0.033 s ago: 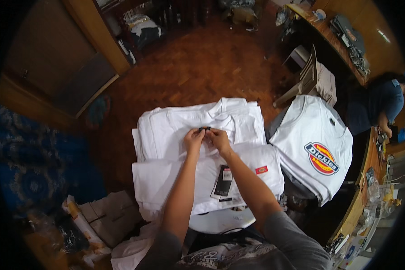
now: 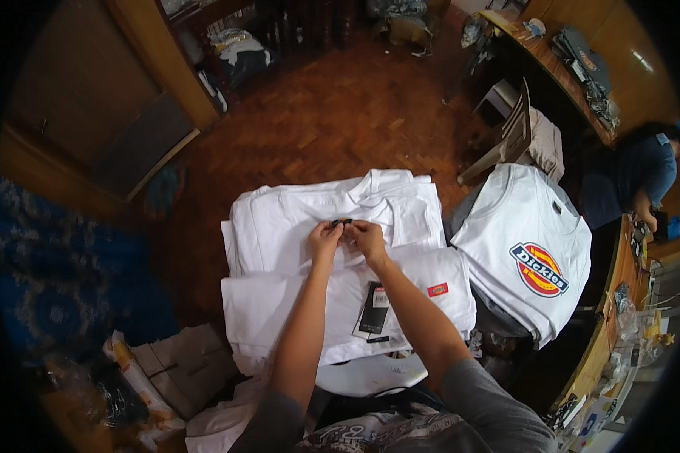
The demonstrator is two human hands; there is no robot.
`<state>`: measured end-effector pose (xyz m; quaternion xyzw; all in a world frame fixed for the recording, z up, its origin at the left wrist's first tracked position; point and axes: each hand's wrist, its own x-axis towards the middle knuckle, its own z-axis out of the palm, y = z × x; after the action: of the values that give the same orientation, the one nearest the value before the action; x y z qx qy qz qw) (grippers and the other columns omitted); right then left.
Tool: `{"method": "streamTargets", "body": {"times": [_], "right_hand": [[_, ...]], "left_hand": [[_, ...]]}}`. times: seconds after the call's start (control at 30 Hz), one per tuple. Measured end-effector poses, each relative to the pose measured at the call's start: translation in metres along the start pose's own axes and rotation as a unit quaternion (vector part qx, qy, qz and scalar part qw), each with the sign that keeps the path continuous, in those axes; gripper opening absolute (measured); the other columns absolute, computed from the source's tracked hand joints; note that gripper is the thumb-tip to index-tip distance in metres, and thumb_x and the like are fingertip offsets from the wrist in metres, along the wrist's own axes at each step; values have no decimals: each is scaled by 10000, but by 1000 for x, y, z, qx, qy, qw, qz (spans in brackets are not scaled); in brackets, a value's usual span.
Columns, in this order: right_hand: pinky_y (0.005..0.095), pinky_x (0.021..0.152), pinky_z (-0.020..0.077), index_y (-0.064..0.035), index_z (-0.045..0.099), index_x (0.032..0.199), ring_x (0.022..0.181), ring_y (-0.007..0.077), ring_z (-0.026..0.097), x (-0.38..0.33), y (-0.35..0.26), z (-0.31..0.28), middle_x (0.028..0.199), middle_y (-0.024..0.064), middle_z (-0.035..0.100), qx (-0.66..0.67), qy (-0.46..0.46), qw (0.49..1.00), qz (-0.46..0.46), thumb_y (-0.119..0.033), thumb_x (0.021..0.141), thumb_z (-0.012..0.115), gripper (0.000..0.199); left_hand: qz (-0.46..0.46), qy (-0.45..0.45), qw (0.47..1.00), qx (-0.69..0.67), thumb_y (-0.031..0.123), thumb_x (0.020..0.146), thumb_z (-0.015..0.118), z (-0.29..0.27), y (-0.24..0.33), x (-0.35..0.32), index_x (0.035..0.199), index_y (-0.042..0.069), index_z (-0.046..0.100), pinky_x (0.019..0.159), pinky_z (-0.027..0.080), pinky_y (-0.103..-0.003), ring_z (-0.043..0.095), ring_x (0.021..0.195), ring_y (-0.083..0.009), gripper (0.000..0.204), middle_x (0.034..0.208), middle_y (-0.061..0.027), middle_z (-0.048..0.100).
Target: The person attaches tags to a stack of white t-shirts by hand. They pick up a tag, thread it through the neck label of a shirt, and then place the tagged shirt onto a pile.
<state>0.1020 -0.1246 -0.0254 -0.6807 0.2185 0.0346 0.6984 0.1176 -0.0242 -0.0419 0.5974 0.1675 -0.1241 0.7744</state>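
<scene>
In front of me lies a stack of white T-shirts (image 2: 272,226), the nearer part folded over in a flat band. At the top shirt's neck, both of my hands meet over a small black piece (image 2: 342,223) that looks like a fabric label. My left hand (image 2: 326,240) pinches it between the fingertips. My right hand (image 2: 367,240) is closed against its other end, fingertips partly hidden. Nearer to me, a black hang tag (image 2: 374,307) with a white sticker lies on the folded cloth. To its right is a small red patch (image 2: 437,289).
On the right, another pile has a white T-shirt (image 2: 499,219) with a round colourful print on top. Behind it stands a plastic chair (image 2: 510,136) with cloth on it. A person (image 2: 635,181) works at the far right. Flattened cardboard (image 2: 185,366) lies at lower left.
The hands stay at the neck of the shirt. The black piece shows less between the fingertips and has turned a little. The whole view has shifted slightly.
</scene>
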Motion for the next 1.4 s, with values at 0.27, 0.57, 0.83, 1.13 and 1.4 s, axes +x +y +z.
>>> {"method": "streamTargets", "body": {"times": [0.27, 0.57, 0.83, 1.13, 1.4], "right_hand": [[212, 463, 384, 1, 593, 800, 499, 75, 470, 15, 8, -2, 613, 39, 567, -20, 4, 1000, -13, -105, 716, 573, 137], [283, 542, 422, -63, 599, 828, 571, 201, 558, 8, 6, 5, 669, 117, 589, -182, 30, 981, -57, -195, 737, 497, 190], [243, 435, 438, -25, 605, 779, 429, 132, 546, 12, -5, -6, 596, 80, 584, -153, -25, 988, -2, -170, 707, 558, 169], [256, 462, 469, -4, 605, 802, 461, 167, 564, 15, -8, -27, 637, 103, 592, -87, -42, 994, 52, -98, 718, 538, 143], [339, 589, 452, -63, 621, 753, 621, 272, 571, -45, -23, -50, 671, 117, 591, -401, 63, 909, -91, -176, 683, 575, 141]], "left_hand": [[-43, -52, 997, -26, 90, 713, 601, -5, 9, 3, 841, 22, 540, 480, 402, -182, 504, 543, -67, 157, 698, -14, 564], [-22, -28, 999, -6, 97, 705, 613, -6, 3, 5, 786, 5, 577, 449, 376, -176, 495, 512, -72, 128, 632, -18, 555], [-20, -57, 977, 203, 148, 666, 659, -13, 27, 5, 673, 0, 570, 399, 334, -167, 488, 452, -69, 173, 562, -20, 534], [56, -80, 867, 489, 102, 614, 655, -27, 43, -4, 691, 13, 600, 534, 410, -258, 545, 575, -143, 129, 604, -56, 577], [206, -97, 747, 624, 103, 667, 590, -36, 19, -15, 650, -18, 561, 606, 424, -337, 553, 626, -278, 126, 638, -154, 567]]}}
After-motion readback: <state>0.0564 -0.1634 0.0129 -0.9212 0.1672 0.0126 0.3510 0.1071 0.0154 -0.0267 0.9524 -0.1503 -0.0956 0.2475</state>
